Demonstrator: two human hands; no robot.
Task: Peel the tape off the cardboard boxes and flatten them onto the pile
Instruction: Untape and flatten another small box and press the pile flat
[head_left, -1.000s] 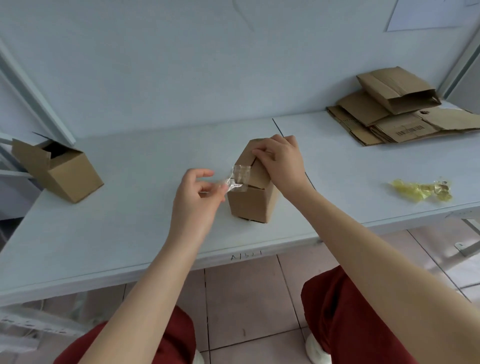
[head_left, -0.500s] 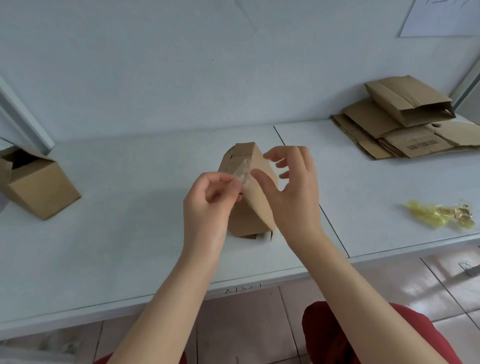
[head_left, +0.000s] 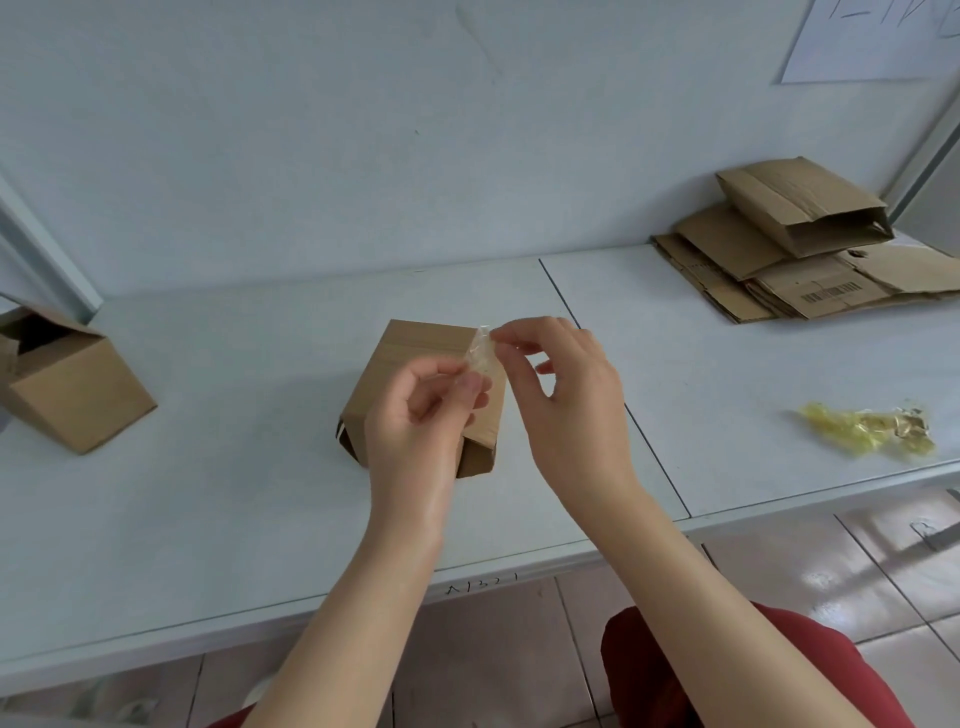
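A small cardboard box (head_left: 418, 351) stood on the pale table (head_left: 234, 467), partly hidden behind both hands. The left hand (head_left: 415, 421) pinched the lower end of a crumpled strip of clear tape (head_left: 480, 356) between thumb and forefinger, while the right hand (head_left: 571, 415) pinched its upper end. Whether the strip touched the box could not be told. At the far left sat an open box (head_left: 72, 400). A pile of flattened cardboard (head_left: 810, 260) lay at the far right by the wall, and a wad of yellowish tape (head_left: 867, 428) lay near the front edge.
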